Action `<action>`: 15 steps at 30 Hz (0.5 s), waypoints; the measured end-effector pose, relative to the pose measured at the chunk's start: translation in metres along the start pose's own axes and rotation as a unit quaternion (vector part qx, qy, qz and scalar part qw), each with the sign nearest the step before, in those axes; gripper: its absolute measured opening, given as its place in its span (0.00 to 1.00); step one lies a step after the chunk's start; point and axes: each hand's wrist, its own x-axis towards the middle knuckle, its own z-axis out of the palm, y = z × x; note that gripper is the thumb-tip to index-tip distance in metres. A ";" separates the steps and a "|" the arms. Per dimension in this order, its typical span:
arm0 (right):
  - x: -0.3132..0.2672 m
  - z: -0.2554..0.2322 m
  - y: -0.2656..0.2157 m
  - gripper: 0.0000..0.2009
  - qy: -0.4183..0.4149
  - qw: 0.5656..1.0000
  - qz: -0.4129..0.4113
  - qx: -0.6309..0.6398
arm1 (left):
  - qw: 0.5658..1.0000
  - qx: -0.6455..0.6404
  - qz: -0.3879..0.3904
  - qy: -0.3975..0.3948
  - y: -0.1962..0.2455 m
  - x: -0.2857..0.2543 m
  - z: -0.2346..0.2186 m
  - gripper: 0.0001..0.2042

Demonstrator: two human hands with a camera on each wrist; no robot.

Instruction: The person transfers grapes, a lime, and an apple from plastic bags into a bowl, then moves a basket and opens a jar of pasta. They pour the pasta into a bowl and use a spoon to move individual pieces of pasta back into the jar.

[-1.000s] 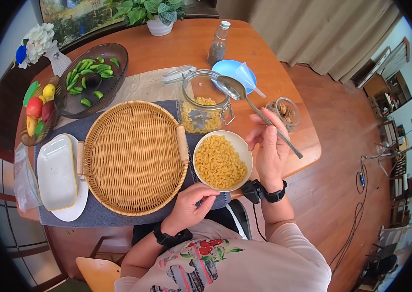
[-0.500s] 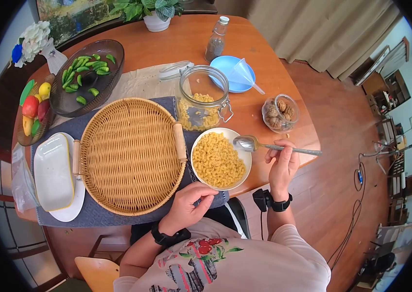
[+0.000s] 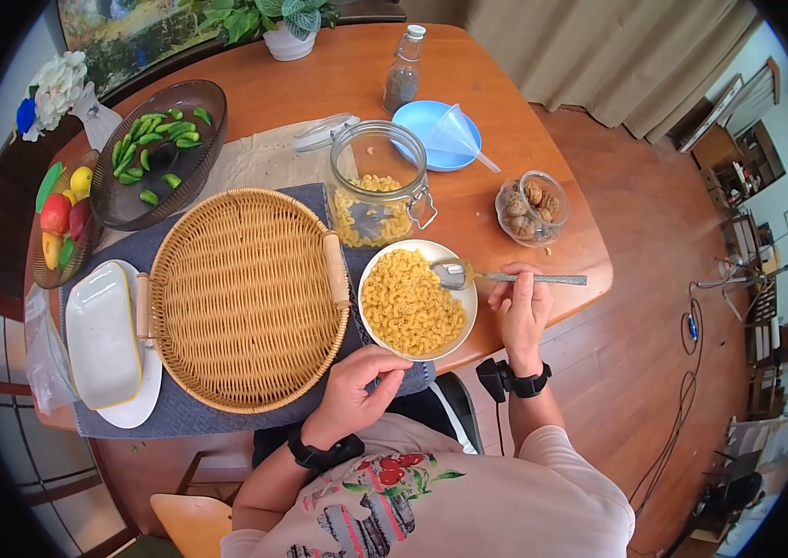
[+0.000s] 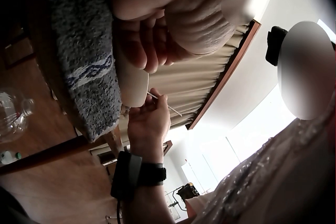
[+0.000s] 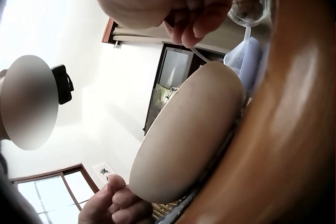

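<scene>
Yellow pasta fills the bowl [image 3: 462,307] at the table's near edge, and the spoon [image 3: 454,273] dips into it at the far rim, so scooping looks under way; the jar [image 3: 377,195] behind holds only a low layer. Right hand [image 3: 519,312] pinches the spoon's handle; left hand [image 3: 357,391], fingers curled, touches the bowl's near rim. Wrist views hide the pasta, and what the spoon carries is unclear

Person in a pale short-sleeved shirt [image 3: 431,511] printed with red flowers and green leaves, a black camera strap on each wrist.
</scene>
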 end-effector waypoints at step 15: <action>0.003 -0.006 0.003 0.15 0.062 0.985 0.077 0.145 | 1.000 0.005 -0.003 0.000 0.002 0.001 0.000 0.06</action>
